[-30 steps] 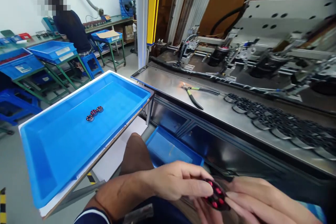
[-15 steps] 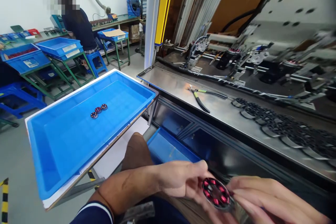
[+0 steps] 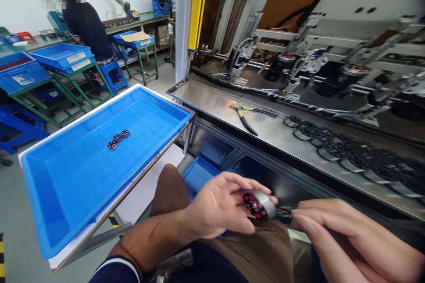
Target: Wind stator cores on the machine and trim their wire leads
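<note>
A motor stator (image 3: pixel 259 205) with red copper windings and a silver rim lies tilted on its side in my left hand (image 3: pixel 217 208). The fingers of that hand curl behind it and the thumb lies beneath. Thin dark wires (image 3: pixel 283 211) run from the stator's right side to my right hand (image 3: pixel 335 223), whose thumb and index finger pinch their end. Both hands are above my lap, in front of the machine bench. Three similar wound stators (image 3: pixel 118 138) sit in a row in the blue tray (image 3: pixel 156 124) on the left.
Cutting pliers (image 3: pixel 247 119) lie on the metal ledge (image 3: pixel 212 101) of the machine. Several black ring-shaped parts (image 3: pixel 332 146) line the ledge to the right. Machine fixtures (image 3: pixel 282 66) stand behind. A co-worker (image 3: pixel 88 31) sits at a far bench near blue bins (image 3: pixel 63 57).
My left hand has turned and lifted the stator, which now shows its silver side. My right hand has drawn away to the right, and the wires between the hands have come into view.
</note>
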`<action>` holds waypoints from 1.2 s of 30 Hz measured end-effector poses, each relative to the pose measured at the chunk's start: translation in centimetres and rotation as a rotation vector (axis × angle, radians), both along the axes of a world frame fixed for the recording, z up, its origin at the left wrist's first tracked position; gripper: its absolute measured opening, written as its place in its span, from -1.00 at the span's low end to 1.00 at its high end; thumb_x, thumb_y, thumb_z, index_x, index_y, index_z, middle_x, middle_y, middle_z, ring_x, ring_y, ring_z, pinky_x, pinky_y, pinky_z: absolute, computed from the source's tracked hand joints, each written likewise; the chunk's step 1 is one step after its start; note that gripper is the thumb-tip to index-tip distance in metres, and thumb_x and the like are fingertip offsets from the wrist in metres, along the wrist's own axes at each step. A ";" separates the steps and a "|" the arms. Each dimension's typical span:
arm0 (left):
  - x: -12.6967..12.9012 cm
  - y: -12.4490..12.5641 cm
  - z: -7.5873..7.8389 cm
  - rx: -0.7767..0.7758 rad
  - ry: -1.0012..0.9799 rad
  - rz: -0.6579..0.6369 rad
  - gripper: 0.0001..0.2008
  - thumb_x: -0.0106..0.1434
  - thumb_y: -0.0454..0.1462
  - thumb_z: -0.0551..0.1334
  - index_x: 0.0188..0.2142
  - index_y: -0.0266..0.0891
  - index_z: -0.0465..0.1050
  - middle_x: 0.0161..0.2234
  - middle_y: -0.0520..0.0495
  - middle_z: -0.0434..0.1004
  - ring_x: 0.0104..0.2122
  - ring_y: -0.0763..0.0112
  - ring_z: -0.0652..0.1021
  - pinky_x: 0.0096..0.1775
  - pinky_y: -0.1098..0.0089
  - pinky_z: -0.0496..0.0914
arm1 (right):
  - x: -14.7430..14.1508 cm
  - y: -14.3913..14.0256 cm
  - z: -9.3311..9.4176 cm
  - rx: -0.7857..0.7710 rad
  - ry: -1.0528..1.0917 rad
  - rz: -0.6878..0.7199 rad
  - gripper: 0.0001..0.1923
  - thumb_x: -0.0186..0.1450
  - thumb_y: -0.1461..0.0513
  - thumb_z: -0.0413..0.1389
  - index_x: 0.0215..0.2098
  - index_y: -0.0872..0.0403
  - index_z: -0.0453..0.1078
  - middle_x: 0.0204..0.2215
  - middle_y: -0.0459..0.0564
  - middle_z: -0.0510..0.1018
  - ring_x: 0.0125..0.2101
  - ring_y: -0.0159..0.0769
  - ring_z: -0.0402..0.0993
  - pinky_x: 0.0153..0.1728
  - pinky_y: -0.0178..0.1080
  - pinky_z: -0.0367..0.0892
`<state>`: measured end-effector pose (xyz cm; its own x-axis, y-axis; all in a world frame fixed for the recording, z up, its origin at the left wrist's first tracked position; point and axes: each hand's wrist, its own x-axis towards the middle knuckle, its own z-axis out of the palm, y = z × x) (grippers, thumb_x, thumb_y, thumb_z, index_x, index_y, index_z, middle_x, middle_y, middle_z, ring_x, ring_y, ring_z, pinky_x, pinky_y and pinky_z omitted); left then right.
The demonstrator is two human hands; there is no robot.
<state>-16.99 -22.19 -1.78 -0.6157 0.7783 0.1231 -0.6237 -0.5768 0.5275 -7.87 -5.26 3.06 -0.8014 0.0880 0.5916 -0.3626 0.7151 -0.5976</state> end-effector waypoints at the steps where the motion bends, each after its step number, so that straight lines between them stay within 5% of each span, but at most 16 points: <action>1: -0.2 -0.1 0.4 0.023 -0.035 0.019 -0.51 -0.10 -0.30 0.58 -0.16 -0.15 0.51 -0.12 -0.07 0.63 0.03 0.21 0.59 0.02 0.27 0.45 | -0.1 -0.2 0.5 0.019 -0.009 0.038 -0.90 0.31 0.35 0.16 -0.29 0.04 0.49 -0.43 -0.04 0.57 -0.44 -0.37 0.53 -0.44 -0.37 0.41; 4: -0.9 -0.1 0.6 -0.040 -0.103 -0.109 -0.60 0.11 -0.04 0.45 -0.17 -0.24 0.55 -0.19 -0.15 0.67 -0.06 0.24 0.63 -0.04 0.33 0.47 | -0.8 -0.8 2.0 0.035 -0.007 0.190 -0.83 0.32 0.43 0.10 -0.25 0.07 0.45 -0.44 -0.04 0.57 -0.45 -0.39 0.51 -0.44 -0.37 0.44; 7: -1.4 0.2 -0.3 -0.118 -0.077 -0.542 -0.36 0.31 0.17 0.11 -0.23 -0.41 0.59 -0.32 -0.28 0.69 -0.31 0.24 0.68 -0.26 0.35 0.51 | -1.7 -0.8 2.5 -0.015 0.036 0.251 -0.84 0.32 0.44 0.11 -0.26 0.10 0.45 -0.46 0.00 0.57 -0.45 -0.35 0.51 -0.44 -0.32 0.46; 9: -1.5 0.4 -0.8 -0.102 -0.028 -0.686 -0.29 0.34 0.19 0.01 -0.21 -0.44 0.58 -0.39 -0.31 0.68 -0.38 0.20 0.68 -0.35 0.36 0.50 | -2.0 -0.6 2.4 -0.038 0.063 0.237 -0.87 0.32 0.42 0.11 -0.28 0.12 0.45 -0.47 0.02 0.56 -0.45 -0.34 0.50 -0.45 -0.31 0.45; 15: -1.3 0.2 0.1 -0.150 0.121 -0.317 -0.71 0.31 -0.17 0.29 -0.01 -0.20 0.47 -0.30 -0.10 0.67 -0.39 0.38 0.66 -0.39 0.49 0.48 | -1.8 -0.5 2.1 -0.097 0.077 0.105 -0.86 0.32 0.44 0.13 -0.33 0.14 0.47 -0.49 0.00 0.55 -0.47 -0.39 0.46 -0.45 -0.35 0.42; 18: -1.4 0.2 0.6 -0.125 0.148 -0.110 -0.63 0.12 -0.34 0.45 -0.09 -0.09 0.48 -0.16 0.02 0.62 -0.16 0.36 0.64 -0.17 0.44 0.50 | -1.9 -0.6 1.9 -0.148 0.066 0.065 -0.85 0.32 0.44 0.13 -0.36 0.14 0.47 -0.50 -0.01 0.54 -0.48 -0.42 0.46 -0.44 -0.38 0.41; 21: -1.8 0.6 0.3 -0.059 0.102 0.016 -0.70 0.12 -0.23 0.46 -0.16 -0.10 0.50 -0.15 0.03 0.63 0.07 0.27 0.55 0.09 0.34 0.40 | -2.1 -0.4 1.6 -0.185 0.081 0.109 -0.87 0.33 0.41 0.14 -0.36 0.13 0.47 -0.50 -0.01 0.55 -0.47 -0.40 0.48 -0.43 -0.36 0.42; 23: -2.1 0.9 -0.2 -0.096 0.040 -0.063 -0.68 0.24 -0.05 0.35 -0.10 -0.15 0.52 -0.14 -0.06 0.65 0.04 0.22 0.56 0.08 0.28 0.40 | -2.4 -0.1 1.4 -0.185 0.100 0.184 -0.89 0.34 0.39 0.14 -0.34 0.13 0.47 -0.49 0.01 0.57 -0.45 -0.38 0.48 -0.42 -0.34 0.43; 26: -2.3 1.1 -0.9 -0.167 -0.016 -0.491 -0.39 0.38 0.13 0.02 -0.13 -0.37 0.56 -0.25 -0.28 0.68 -0.24 0.12 0.66 -0.18 0.22 0.49 | -2.6 0.2 1.2 -0.170 0.121 0.256 -0.90 0.36 0.38 0.13 -0.32 0.15 0.46 -0.48 0.03 0.58 -0.46 -0.38 0.48 -0.44 -0.35 0.43; 28: -2.2 1.0 -1.0 -0.160 0.004 -0.662 -0.31 0.40 0.13 -0.07 -0.18 -0.43 0.56 -0.38 -0.31 0.67 -0.38 0.14 0.67 -0.32 0.28 0.48 | -2.6 0.4 1.2 -0.166 0.126 0.257 -0.89 0.36 0.37 0.13 -0.33 0.15 0.46 -0.50 0.01 0.56 -0.47 -0.39 0.47 -0.45 -0.36 0.42; 33: -1.5 0.9 0.0 -0.212 0.163 -0.321 -0.68 0.37 -0.12 0.19 0.03 -0.23 0.44 -0.33 -0.13 0.66 -0.41 0.30 0.67 -0.38 0.42 0.49 | -2.3 0.6 1.2 -0.134 0.119 0.156 -0.88 0.35 0.38 0.13 -0.34 0.14 0.45 -0.52 -0.02 0.54 -0.49 -0.38 0.45 -0.45 -0.34 0.40; 36: -1.3 1.0 0.2 -0.242 0.259 -0.100 -0.66 0.26 -0.26 0.35 0.02 -0.07 0.43 -0.16 -0.05 0.59 -0.35 0.38 0.66 -0.35 0.46 0.51 | -2.2 0.5 1.1 -0.139 0.102 0.085 -0.86 0.35 0.39 0.12 -0.36 0.13 0.45 -0.52 -0.02 0.55 -0.49 -0.39 0.46 -0.45 -0.34 0.40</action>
<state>-18.25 -21.19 -1.61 -0.5075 0.8588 0.0701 -0.4989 -0.3592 0.7887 -10.11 -4.76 4.18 -0.7462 0.1087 0.6568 -0.4819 0.5925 -0.6455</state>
